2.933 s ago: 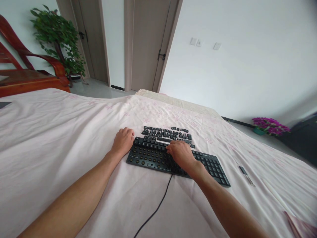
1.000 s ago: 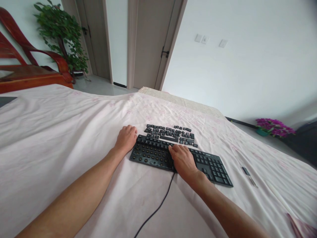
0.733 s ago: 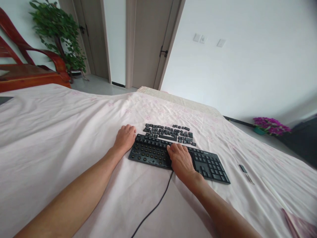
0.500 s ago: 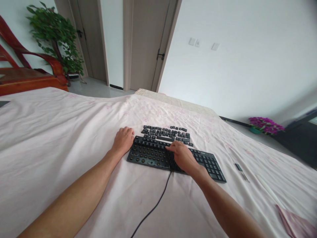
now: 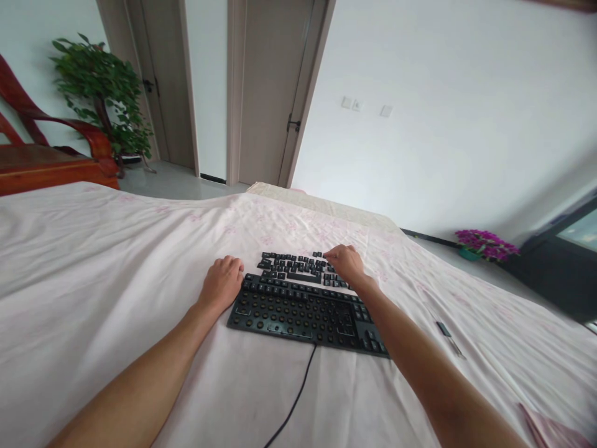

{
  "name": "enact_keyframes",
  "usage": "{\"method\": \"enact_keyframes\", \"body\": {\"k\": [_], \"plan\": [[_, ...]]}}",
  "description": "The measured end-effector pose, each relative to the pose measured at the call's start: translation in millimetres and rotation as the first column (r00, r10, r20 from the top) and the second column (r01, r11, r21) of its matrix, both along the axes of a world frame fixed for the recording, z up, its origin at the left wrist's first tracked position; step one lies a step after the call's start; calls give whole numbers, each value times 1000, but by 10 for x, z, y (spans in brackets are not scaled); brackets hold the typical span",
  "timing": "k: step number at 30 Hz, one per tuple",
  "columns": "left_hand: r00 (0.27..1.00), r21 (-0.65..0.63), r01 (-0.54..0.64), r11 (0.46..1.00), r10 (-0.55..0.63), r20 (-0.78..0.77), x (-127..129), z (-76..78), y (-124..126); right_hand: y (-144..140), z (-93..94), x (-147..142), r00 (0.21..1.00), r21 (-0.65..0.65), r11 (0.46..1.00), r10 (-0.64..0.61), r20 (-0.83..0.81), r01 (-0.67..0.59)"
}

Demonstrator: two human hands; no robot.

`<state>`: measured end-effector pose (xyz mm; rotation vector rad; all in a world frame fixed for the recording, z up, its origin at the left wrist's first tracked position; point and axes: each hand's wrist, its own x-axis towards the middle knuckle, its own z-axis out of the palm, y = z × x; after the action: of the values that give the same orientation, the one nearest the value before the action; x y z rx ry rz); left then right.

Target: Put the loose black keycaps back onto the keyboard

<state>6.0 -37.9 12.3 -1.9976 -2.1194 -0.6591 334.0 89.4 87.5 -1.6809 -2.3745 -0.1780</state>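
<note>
A black keyboard (image 5: 298,314) lies on the pink cloth, many of its key positions bare with round stems showing; keys remain along its far rows and right side. Beyond it are loose keycaps (image 5: 303,266) in rough rows, a long space bar (image 5: 303,278) among them. My left hand (image 5: 222,282) rests at the keyboard's far left corner, fingers curled against its edge. Over the far right of the loose keycaps is my right hand (image 5: 346,262), thumb and fingertips pinched together at a keycap; what lies between them is too small to make out.
A black cable (image 5: 296,398) runs from the keyboard toward me. On the right lie a small tool with a dark handle (image 5: 446,336) and a folded pink cloth (image 5: 553,426). A red wooden chair (image 5: 56,165) and a potted plant (image 5: 102,93) stand beyond the cloth's left edge.
My right hand has moved from the middle of the keyboard away from me to the loose keycaps at the right. My left hand stays at the keyboard's corner. The view has tilted slightly.
</note>
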Motion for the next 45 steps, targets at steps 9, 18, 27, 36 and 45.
{"method": "enact_keyframes", "body": {"k": [9, 18, 27, 36, 45], "plan": [[1000, -22, -8, 1000, 8, 5, 2, 0, 16, 474, -171, -342, 989, -9, 1000, 19, 145, -18], [1000, -26, -12, 1000, 12, 7, 2, -10, 25, 664, -251, -483, 945, -25, 995, 98, 312, -95], [1000, -13, -6, 1000, 6, 5, -7, -17, 30, 608, -225, -485, 927, -47, 969, 247, 283, -244], [1000, -38, -25, 999, 25, -7, -4, -4, 20, 313, -118, -481, 975, -40, 980, 189, -119, -194], [1000, -27, -13, 1000, 13, -10, 5, -2, 10, -578, -59, -350, -7, -322, 656, -446, -895, -682]]}}
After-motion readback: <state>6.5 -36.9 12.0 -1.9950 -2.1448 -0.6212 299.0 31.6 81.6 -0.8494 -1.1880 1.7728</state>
